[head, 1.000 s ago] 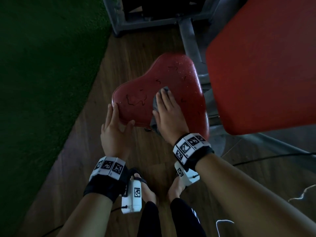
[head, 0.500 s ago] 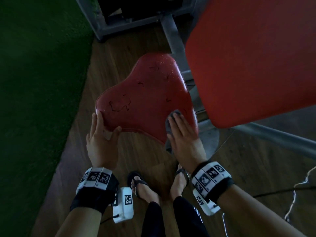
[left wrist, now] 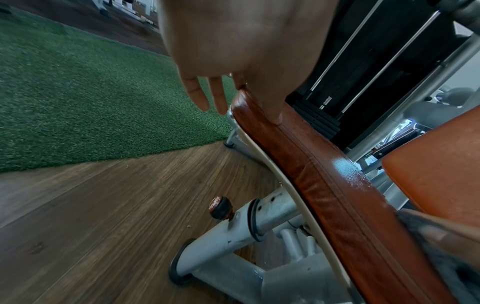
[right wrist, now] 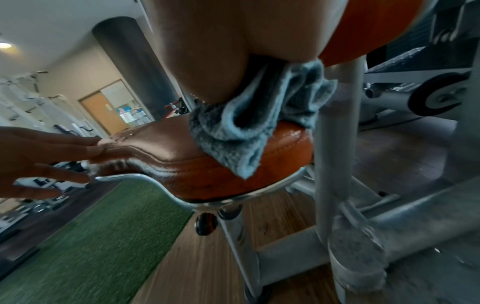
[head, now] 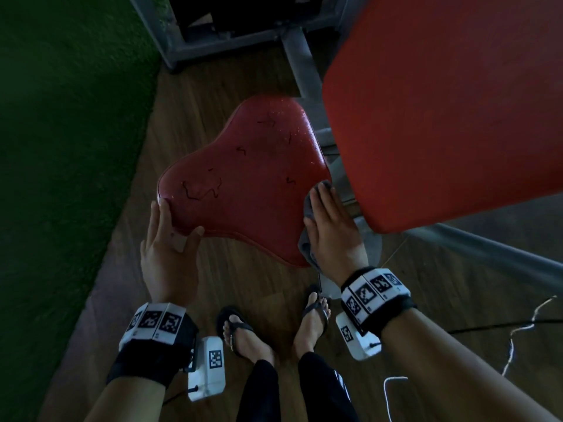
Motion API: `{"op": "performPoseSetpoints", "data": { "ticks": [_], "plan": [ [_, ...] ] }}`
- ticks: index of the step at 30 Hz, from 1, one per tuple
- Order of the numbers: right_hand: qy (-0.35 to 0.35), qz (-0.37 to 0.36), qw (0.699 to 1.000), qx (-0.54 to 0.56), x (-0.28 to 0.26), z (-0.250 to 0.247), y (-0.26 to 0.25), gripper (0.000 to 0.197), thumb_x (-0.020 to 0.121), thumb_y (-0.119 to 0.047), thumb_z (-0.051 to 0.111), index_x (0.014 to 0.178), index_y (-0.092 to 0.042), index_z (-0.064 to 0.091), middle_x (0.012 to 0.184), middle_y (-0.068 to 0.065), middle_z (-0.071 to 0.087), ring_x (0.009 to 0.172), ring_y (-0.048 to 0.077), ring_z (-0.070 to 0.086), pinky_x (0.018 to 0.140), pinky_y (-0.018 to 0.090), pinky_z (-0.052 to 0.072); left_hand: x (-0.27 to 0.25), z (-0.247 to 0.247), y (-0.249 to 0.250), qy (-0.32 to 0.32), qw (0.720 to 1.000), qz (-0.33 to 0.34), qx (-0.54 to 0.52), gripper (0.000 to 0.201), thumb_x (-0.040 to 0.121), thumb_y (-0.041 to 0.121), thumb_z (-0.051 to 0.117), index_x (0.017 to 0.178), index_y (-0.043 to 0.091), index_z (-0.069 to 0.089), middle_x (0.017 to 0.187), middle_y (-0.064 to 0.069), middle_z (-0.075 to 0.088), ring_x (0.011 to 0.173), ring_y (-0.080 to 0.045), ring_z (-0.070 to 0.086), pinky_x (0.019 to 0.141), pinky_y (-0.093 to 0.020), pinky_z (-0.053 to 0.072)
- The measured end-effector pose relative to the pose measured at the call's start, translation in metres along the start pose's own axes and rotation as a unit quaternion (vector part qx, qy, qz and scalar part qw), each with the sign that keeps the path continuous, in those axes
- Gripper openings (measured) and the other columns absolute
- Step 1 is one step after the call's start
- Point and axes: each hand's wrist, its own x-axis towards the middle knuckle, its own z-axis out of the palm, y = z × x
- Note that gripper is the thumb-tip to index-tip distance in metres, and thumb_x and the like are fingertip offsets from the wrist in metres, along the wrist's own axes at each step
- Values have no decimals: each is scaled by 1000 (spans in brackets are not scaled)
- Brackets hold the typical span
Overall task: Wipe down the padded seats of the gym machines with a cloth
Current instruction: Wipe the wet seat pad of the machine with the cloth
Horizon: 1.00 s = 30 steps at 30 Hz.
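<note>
The red padded seat (head: 243,184) with dark cracks stands on a grey post, also seen edge-on as the seat (left wrist: 324,185) and the seat (right wrist: 233,170). My left hand (head: 173,236) rests on its near left corner, fingers straight along the side and thumb on the front edge; the left wrist view shows the left hand (left wrist: 233,51) with the thumb tip pressing the seam. My right hand (head: 330,226) lies flat on a grey-blue cloth (head: 306,208) at the seat's right edge. The cloth (right wrist: 233,131) hangs bunched over the rim under the palm.
A large red back pad (head: 441,102) overhangs the seat on the right. Grey machine frame (head: 300,56) runs behind it. Green turf (head: 61,117) lies left of the wood floor. My sandalled feet (head: 243,339) stand below the seat, cables (head: 518,330) at right. An adjustment knob (left wrist: 221,207) sticks out under the seat.
My right hand has slid the cloth from the middle of the seat to its right edge. The left hand has stayed on the left corner.
</note>
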Motion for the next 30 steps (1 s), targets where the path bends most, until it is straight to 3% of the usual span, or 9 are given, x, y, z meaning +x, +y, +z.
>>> {"op": "performPoseSetpoints", "data": {
  "ticks": [5,9,11,14,19,23,27,30],
  "plan": [
    [14,27,997,65,1,-2,1,62,101,-41,36,153,-10,24,162,7,17,150,22,14,120,35,22,3,-1,-1,-6,1000,-1,2,78,88,44,66,153,29,25,160,6,26,134,-28,44,104,-56,41],
    [18,111,985,132,5,-2,-2,63,101,-39,44,155,-15,20,162,5,15,149,20,15,120,33,19,4,-1,0,-3,1000,1,-6,78,88,42,67,153,27,27,159,4,27,141,-24,36,110,-55,35],
    [7,171,969,176,7,-4,1,64,101,-41,45,155,-18,18,160,7,22,147,20,22,118,28,21,5,-1,-3,-4,1000,6,-13,78,88,43,68,153,26,28,159,3,27,141,-24,37,110,-55,36],
    [8,244,943,225,3,-5,7,64,99,-42,48,153,-15,25,149,11,42,136,23,40,102,16,23,7,-1,-7,-5,1000,8,-19,80,86,46,68,152,28,28,158,3,30,132,-29,48,103,-55,42],
    [57,264,935,228,-20,0,-2,58,97,-42,51,146,-14,36,130,10,57,117,23,56,87,17,34,9,-2,-9,4,999,16,-48,78,82,49,70,149,32,32,142,-7,52,125,-29,53,101,-56,44],
    [82,307,913,257,-39,6,-23,69,97,-42,51,152,-13,22,141,10,45,126,22,47,92,18,32,17,-10,-11,3,994,-39,-97,67,76,55,65,138,43,42,127,6,61,115,-23,58,95,-52,49],
    [124,376,863,315,-53,22,-53,83,97,-39,52,155,-7,2,157,13,22,142,22,26,96,4,16,25,-20,-10,13,993,-32,-115,48,80,35,72,126,33,58,114,5,65,108,-17,60,92,-44,51],
    [135,410,829,355,-60,36,-74,90,96,-37,55,153,-4,-7,159,16,11,145,24,18,102,10,16,28,-24,-11,5,989,-34,-145,47,79,28,74,123,33,58,117,5,64,107,-11,60,93,-44,52]
  ]
}}
